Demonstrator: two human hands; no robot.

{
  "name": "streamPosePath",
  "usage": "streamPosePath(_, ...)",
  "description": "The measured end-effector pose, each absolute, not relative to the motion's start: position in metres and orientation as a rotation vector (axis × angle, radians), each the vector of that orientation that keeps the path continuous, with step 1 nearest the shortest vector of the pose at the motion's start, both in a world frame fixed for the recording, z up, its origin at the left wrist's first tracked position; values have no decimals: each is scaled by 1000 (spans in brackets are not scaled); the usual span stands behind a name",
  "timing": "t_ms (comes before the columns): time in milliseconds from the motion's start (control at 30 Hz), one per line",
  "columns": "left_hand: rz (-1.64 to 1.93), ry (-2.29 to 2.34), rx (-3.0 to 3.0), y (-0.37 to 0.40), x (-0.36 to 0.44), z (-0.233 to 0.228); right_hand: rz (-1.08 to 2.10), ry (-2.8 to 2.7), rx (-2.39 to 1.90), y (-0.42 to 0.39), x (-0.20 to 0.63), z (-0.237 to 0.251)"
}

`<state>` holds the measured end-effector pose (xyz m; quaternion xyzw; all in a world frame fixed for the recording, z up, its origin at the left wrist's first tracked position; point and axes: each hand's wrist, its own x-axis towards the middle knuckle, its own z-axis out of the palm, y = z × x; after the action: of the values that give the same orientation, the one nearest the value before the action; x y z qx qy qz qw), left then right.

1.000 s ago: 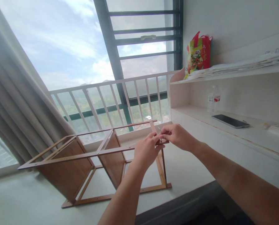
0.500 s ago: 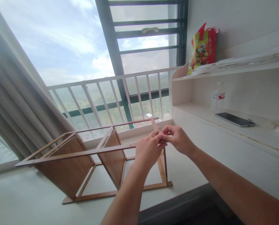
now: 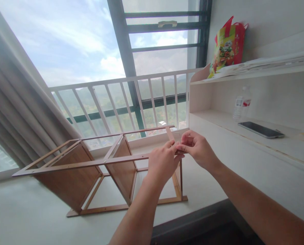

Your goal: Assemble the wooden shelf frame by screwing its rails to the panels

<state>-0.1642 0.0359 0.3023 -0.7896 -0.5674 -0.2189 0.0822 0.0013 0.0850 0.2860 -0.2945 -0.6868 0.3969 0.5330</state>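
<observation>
A brown wooden shelf rack [image 3: 90, 163] lies on its side, its two brown panels [image 3: 121, 166] standing on edge between the rails. At the right end of its near upper rail is my left hand [image 3: 162, 160], fingers closed round the wood beside a short crosspiece [image 3: 170, 133]. My right hand [image 3: 199, 148] meets it at the same corner, thumb and fingers pinched together. Whatever lies between those fingertips is too small and too hidden to name. My left hand covers part of the rail end.
A white cabinet [image 3: 243, 163] on the right bears a phone [image 3: 261, 129], a plastic bottle [image 3: 241, 103] and, higher up, a red and yellow bag [image 3: 228, 47] beside papers. White railing [image 3: 121, 81] and a window stand behind the rack. A grey curtain [image 3: 27, 92] hangs left.
My right hand's fingers have shifted slightly at the rail corner, while my left hand keeps its grip. The camera view has tilted and moved a little; the rack stays in place.
</observation>
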Motion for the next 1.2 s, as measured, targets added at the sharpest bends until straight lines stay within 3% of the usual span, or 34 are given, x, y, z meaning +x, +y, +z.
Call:
streamPosePath(167, -815, -1635, -2327, 32, -163, 302, 1048, -1604, -706, 83, 6, 289)
streamPosePath(367, -1619, -1375, -1990, 6, -160, 258, 1080, -1603, -753, 83, 8, 296)
streamPosePath(500, -1986, -1661, -2009, 16, -156, 221, 1029, -1669, -785, 85, 10, 300)
streamPosePath(667, -2131, -2007, -1879, 44, -135, 216, 870, -1833, -877, 86, 13, 309)
streamPosePath(933, -2503, -1719, -1984, 60, -115, 223, 747, -2034, -1053, 85, 15, 331)
streamPosePath(1200, -2544, -1683, -2115, 65, -123, 219, 772, -2110, -1029, 92, 17, 329)
